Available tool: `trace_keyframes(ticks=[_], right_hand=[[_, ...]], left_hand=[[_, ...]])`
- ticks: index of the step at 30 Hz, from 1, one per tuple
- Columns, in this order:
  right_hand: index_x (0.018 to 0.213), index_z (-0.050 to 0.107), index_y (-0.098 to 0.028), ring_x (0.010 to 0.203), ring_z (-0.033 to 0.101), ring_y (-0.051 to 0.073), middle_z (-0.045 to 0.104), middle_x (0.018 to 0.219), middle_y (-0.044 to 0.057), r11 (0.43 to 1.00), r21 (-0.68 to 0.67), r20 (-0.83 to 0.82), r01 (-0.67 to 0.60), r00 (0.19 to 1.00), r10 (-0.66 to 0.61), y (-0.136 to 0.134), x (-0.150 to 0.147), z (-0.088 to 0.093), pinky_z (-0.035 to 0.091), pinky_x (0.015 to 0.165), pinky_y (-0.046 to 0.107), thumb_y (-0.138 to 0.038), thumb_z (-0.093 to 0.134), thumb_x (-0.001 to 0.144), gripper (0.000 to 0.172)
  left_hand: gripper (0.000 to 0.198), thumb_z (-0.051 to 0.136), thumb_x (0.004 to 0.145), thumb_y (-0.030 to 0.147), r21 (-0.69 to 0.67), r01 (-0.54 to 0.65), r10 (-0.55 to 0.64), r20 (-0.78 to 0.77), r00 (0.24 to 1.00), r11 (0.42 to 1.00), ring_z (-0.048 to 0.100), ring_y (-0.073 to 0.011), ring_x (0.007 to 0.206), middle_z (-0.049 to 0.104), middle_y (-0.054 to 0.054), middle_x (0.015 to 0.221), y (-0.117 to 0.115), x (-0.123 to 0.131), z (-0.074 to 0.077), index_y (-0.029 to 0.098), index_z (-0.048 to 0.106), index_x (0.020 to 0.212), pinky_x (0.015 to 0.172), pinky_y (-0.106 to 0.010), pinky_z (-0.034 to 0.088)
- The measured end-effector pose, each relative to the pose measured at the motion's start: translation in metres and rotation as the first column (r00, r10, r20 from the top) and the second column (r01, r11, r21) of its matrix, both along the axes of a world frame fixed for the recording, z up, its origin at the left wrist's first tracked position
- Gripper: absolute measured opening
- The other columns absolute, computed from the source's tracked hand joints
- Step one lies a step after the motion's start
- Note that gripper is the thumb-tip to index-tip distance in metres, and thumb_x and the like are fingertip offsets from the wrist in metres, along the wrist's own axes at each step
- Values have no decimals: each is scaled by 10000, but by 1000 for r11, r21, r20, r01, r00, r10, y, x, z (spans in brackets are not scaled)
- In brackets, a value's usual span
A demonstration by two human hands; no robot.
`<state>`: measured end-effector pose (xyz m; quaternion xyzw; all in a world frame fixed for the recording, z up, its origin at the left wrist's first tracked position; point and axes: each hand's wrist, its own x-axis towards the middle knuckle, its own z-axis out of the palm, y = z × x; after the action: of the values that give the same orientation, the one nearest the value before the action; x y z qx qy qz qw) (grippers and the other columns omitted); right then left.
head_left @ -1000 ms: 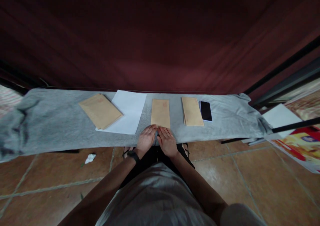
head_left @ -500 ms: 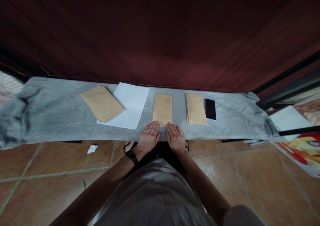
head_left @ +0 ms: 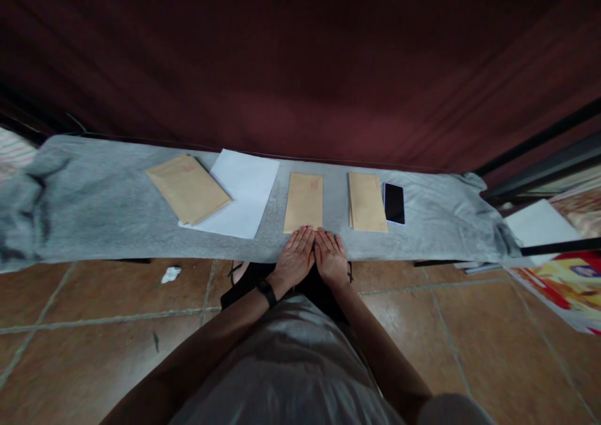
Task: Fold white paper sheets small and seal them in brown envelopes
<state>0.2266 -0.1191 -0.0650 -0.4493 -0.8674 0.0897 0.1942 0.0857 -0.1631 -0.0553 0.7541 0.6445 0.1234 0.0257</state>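
Observation:
A tan paper envelope point(head_left: 304, 201) with faint red print lies flat on the grey cloth in front of me. My left hand point(head_left: 297, 253), a dark band on its wrist, rests palm down with fingers stretched over the envelope's near edge. Beside it lies my right hand point(head_left: 330, 255), also flat with straight fingers, at the envelope's near right corner. The two hands almost meet at the thumbs. Neither one grips anything. The near edge of the envelope is partly hidden under the fingers.
To the left, several tan envelopes point(head_left: 188, 187) lie partly over white paper point(head_left: 246, 193). On the right are more stacked envelopes point(head_left: 367, 201) and a dark-screened phone point(head_left: 394, 203). The grey cloth point(head_left: 107, 225) covers a narrow table before a dark red curtain point(head_left: 300, 68).
My left hand has slid right along the envelope's near edge, closer to my right hand. The right hand has hardly moved. The view has shifted slightly.

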Motion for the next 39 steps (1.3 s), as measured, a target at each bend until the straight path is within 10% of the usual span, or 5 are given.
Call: trace_keyframes(ticks=[23,39], right_hand=[[1502,461,-120,1468,399,234,454,1563,128,987,25,9,-158,987,158,-4,-17,-5,283,1231,466,-279,360,1067,474],[1510,462,-223,1444,433,249,513,1530,65,996,27,-30,-82,996,83,-4,-25,4,315,1205,480,-272,432,1046,468]], left_hand=[[548,330,1010,280,18,-46,46,4,999,999,310,-244,1513,392,-181,1594,-9,-49,6,50,405,1502,1259,-451,245],[561,334,1008,367,-46,-71,73,42,996,996,221,-255,1543,342,-38,1641,162,-59,5,263,372,1558,1254,-555,124]])
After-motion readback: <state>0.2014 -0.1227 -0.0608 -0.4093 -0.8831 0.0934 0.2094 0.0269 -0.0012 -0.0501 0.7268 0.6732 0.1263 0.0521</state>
